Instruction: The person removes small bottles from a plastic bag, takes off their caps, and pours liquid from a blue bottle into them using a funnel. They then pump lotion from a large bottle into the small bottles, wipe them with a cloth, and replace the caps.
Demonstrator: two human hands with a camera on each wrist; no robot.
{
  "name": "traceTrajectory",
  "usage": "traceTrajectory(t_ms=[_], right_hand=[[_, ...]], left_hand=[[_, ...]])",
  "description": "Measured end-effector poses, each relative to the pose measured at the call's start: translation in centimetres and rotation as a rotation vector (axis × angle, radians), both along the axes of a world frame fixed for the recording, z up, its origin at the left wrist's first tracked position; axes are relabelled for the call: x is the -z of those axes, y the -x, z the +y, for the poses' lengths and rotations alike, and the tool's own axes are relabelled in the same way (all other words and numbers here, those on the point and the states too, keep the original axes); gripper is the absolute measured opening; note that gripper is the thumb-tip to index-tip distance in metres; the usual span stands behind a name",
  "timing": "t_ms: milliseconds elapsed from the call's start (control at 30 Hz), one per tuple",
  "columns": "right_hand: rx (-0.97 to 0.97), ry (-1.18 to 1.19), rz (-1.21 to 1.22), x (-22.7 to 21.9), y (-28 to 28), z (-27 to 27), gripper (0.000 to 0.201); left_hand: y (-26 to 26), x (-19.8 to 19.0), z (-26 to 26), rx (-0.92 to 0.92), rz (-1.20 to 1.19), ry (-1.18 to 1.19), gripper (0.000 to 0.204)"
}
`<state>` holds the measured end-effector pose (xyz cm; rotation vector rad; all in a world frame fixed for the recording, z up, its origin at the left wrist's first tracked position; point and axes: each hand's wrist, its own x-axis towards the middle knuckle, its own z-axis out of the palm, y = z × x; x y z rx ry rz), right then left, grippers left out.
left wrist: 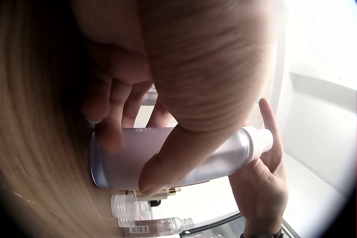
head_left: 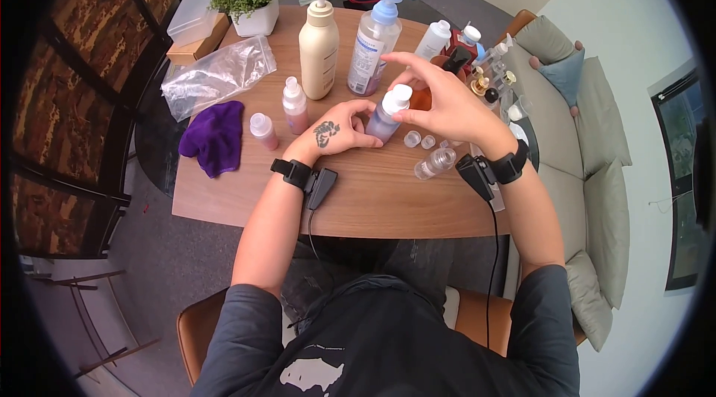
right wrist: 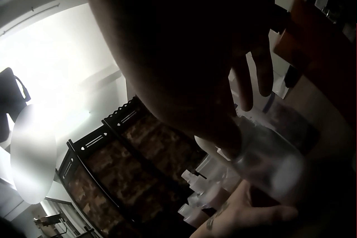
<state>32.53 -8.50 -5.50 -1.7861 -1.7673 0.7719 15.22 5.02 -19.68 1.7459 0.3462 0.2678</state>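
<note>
My left hand (head_left: pixel 337 130) grips the lower body of a translucent bluish-purple bottle (head_left: pixel 382 127) standing on the table. In the left wrist view its thumb lies across the bottle (left wrist: pixel 131 162) and the fingers wrap the far side. The bottle has a white pump top (head_left: pixel 400 94). Around that top my right hand (head_left: pixel 446 102) is spread, with thumb right by the white collar and index finger stretched out straight. In the dark right wrist view, its fingers (right wrist: pixel 262 73) hang over the bottle's top.
Small pink bottles (head_left: pixel 295 107) and a purple cloth (head_left: pixel 214 137) lie left. Behind stand a cream pump bottle (head_left: pixel 318 50) and a blue-topped pump bottle (head_left: pixel 369 46). Right are small clear caps (head_left: pixel 412 139), a clear bottle (head_left: pixel 435 163) and several cosmetics. A plastic bag (head_left: pixel 220 77) lies back left.
</note>
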Motion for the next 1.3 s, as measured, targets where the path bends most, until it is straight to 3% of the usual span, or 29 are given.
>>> traceTrajectory(t_ms=[100, 200, 300, 400, 500, 600, 700, 767, 900, 1000, 1100, 1300], right_hand=[[-0.006, -0.105, -0.291, 0.5, 0.4, -0.1, 0.082], [-0.069, -0.159, -0.126, 0.7, -0.4, -0.1, 0.082], [-0.038, -0.055, 0.065, 0.7, -0.8, 0.0, 0.084], [0.023, -0.077, -0.198, 0.9, -0.1, 0.2, 0.084], [-0.076, -0.237, -0.168, 2.0, -0.6, 0.2, 0.083], [-0.044, -0.073, -0.023, 0.8, -0.5, -0.1, 0.082], [0.049, -0.048, -0.247, 0.3, 0.3, -0.2, 0.082], [-0.018, -0.14, -0.162, 0.5, 0.0, -0.4, 0.08], [-0.021, -0.105, -0.075, 0.3, 0.0, -0.3, 0.078], [0.014, -0.154, -0.244, 0.6, 0.4, -0.2, 0.077], [-0.053, -0.24, -0.191, 0.8, 0.1, -0.2, 0.076], [0.045, -0.094, -0.119, 0.3, 0.3, -0.2, 0.074]], left_hand=[[0.3, -1.1, -0.1, 0.013, 0.047, -0.023, 0.051], [0.0, 0.2, 0.1, -0.011, -0.001, -0.016, 0.048], [0.1, -0.5, 0.0, -0.01, 0.028, -0.041, 0.046], [-0.1, -0.1, 0.4, 0.016, 0.089, -0.019, 0.056], [0.0, 0.0, 0.2, 0.003, 0.028, -0.026, 0.056], [0.0, 0.2, 0.4, 0.01, 0.062, -0.035, 0.056], [-0.2, 0.3, 0.5, 0.022, 0.1, -0.028, 0.056], [-0.1, 0.2, 0.4, 0.018, 0.048, -0.027, 0.056], [0.0, 0.0, 0.2, 0.013, 0.039, -0.009, 0.055], [0.1, -0.4, 0.2, 0.009, 0.072, -0.014, 0.055], [0.1, -0.5, 0.1, 0.006, 0.067, -0.029, 0.055], [0.0, 0.0, 0.3, 0.018, 0.038, -0.031, 0.054]])
